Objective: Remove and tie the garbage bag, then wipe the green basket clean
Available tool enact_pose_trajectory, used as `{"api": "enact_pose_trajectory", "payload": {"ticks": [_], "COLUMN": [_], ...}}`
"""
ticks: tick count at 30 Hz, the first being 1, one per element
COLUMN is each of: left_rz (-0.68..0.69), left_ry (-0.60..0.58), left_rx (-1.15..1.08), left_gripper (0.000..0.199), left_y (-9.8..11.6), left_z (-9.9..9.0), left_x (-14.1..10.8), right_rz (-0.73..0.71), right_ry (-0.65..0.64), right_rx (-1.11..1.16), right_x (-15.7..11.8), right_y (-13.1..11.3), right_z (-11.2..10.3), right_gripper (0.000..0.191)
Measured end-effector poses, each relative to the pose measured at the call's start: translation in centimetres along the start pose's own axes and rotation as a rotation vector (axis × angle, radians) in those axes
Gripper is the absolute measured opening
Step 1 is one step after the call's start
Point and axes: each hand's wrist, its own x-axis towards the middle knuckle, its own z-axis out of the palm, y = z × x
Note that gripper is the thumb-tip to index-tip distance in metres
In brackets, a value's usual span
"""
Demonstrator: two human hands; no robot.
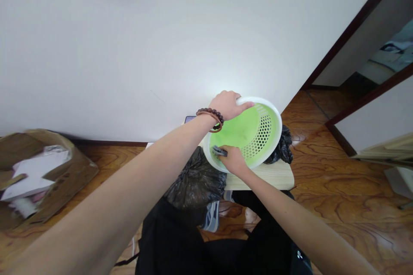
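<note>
A round plastic colander [240, 126], green inside with a white rim and rows of holes, is tilted towards me. My left hand [226, 105], with beaded bracelets at its wrist, grips the far rim, thumb over the inner side. My right hand [234, 160] is inside the near left part of the colander. Its fingers close on a small grey piece like a folded cloth [220, 151], pressed near the holes; its exact kind is unclear.
Under the colander is a light wooden stool or bench [275, 176]. Black plastic bags [195, 182] lie beside it, another [283, 146] at right. A phone-like corner [189, 118] shows behind my left wrist. An open cardboard box [77, 169] stands left, against a white wall [129, 51].
</note>
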Motion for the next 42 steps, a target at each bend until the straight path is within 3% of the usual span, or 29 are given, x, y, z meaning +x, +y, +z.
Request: {"api": "enact_pose_trajectory", "payload": {"ticks": [2, 9, 12, 16, 21, 27, 30, 33, 35, 38, 42], "left_rz": [0.008, 0.003, -0.019, -0.017, 0.007, -0.006, -0.025, -0.027, -0.021, -0.006, -0.014], "left_ry": [-0.009, -0.017, -0.017, -0.014, -0.007, -0.001, -0.017, -0.031, -0.033, -0.028, -0.031], "left_rx": [0.014, 0.029, 0.019, 0.004, -0.009, -0.002, 0.007, -0.001, -0.007, 0.010, 0.013], "left_gripper": [0.068, 0.067, 0.066, 0.066, 0.067, 0.069, 0.068, 0.068, 0.069, 0.069, 0.069], "left_y": [0.1, 0.8, 0.7, 0.5, 0.4, 0.5, 0.4, 0.3, 0.2, 0.4, 0.7], "left_z": [0.1, 0.0, -0.1, -0.2, 0.0, 0.1, -0.1, -0.3, -0.3, -0.3, -0.1], "left_x": [0.1, 0.2, 0.1, 0.0, 0.1, 0.2, 0.0, -0.1, -0.1, 0.0, 0.1], "right_rz": [-0.081, -0.361, -0.272, -0.151, -0.084, 0.137, 0.130, 0.050, 0.011, -0.015, 0.061], "right_ry": [-0.007, -0.207, -0.165, 0.024, 0.018, -0.047, -0.048, -0.061, -0.068, -0.029, -0.037], "right_rx": [-0.068, -0.474, -0.613, -0.715, -0.744, -0.429, -0.202, -0.048, -0.065, -0.311, -0.587], "right_x": [-0.5, -1.5, -0.9, -0.4, -0.9, -1.0, -0.9, -1.0, -1.1, -1.1, -1.3], "right_y": [0.7, 4.4, 5.7, 7.4, 8.0, 3.8, 1.3, 0.6, 1.3, 3.8, 6.9], "right_z": [-0.4, -3.0, -4.4, -6.0, -4.6, -0.5, 0.5, 0.0, -1.0, -3.1, -4.3], "right_gripper": [0.028, 0.025, 0.023, 0.023, 0.025, 0.020, 0.023, 0.025, 0.027, 0.029, 0.030]}}
